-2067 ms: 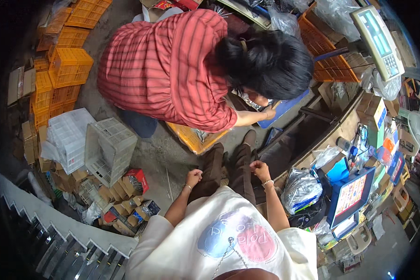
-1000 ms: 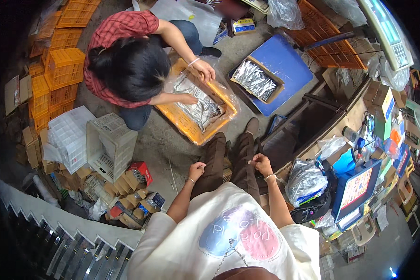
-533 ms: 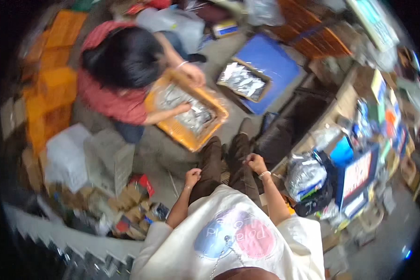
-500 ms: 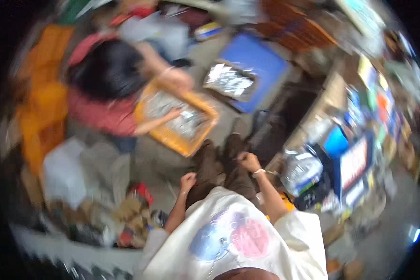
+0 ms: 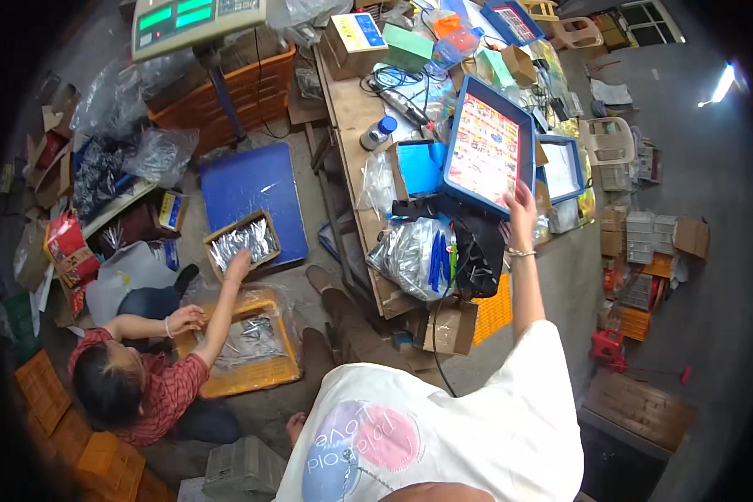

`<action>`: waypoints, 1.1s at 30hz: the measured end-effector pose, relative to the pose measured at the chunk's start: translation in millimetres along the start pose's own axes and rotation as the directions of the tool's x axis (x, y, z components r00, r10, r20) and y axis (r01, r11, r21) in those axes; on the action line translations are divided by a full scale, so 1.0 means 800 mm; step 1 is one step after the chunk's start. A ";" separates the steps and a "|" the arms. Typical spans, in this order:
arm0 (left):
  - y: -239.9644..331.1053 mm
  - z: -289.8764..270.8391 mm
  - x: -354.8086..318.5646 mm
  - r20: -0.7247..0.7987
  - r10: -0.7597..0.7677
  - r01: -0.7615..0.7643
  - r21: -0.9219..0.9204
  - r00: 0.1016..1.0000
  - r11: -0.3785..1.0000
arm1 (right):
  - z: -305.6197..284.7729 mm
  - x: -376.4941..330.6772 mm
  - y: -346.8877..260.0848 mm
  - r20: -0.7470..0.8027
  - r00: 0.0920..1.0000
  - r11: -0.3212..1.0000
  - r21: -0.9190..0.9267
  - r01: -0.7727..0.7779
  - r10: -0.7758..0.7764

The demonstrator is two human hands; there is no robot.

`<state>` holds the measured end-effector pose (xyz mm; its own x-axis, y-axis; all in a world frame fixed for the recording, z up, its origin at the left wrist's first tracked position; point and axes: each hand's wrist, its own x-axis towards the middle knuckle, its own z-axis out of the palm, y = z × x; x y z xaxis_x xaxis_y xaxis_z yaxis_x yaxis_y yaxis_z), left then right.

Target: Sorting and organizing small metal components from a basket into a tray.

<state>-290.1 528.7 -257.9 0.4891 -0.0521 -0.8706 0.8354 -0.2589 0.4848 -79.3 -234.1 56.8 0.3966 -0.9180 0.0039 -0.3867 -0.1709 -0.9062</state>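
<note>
My right hand (image 5: pixel 521 211) reaches forward to the workbench, its fingers closed on the near right corner of a blue tray (image 5: pixel 450 167). A colourful printed sheet (image 5: pixel 485 142) lies inside the tray, which rests tilted over other things on the bench. Only a small part of my left hand (image 5: pixel 295 427) shows, low beside my shirt and leg; its fingers are too hidden to read. Near the gripped corner are a black bag (image 5: pixel 478 259) and a clear plastic bag (image 5: pixel 406 259).
At the left, a crouching co-worker (image 5: pixel 142 376) reaches into a box of silvery pieces (image 5: pixel 243 241) on a blue scale platform (image 5: pixel 251 188). An orange crate (image 5: pixel 255 381) stands by my feet. The cluttered wooden bench (image 5: pixel 356 159) holds a blue-capped bottle (image 5: pixel 379 132); a cable hangs off its front.
My view has swung right toward the bench. My right hand has gone from beside my legs out to the blue tray and taken hold of it. The co-worker's hand has moved to the box.
</note>
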 end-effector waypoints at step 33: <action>0.188 0.103 -0.054 -0.292 -0.016 0.078 0.202 0.956 0.976 | -0.037 0.110 0.203 0.358 0.541 0.181 0.683 -0.707 0.761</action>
<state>-205.8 412.6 -154.2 0.5280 0.2363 -0.8157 0.8030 -0.4515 0.3890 -131.9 -353.6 -77.5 0.2185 -0.4980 -0.8392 0.2186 0.8631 -0.4553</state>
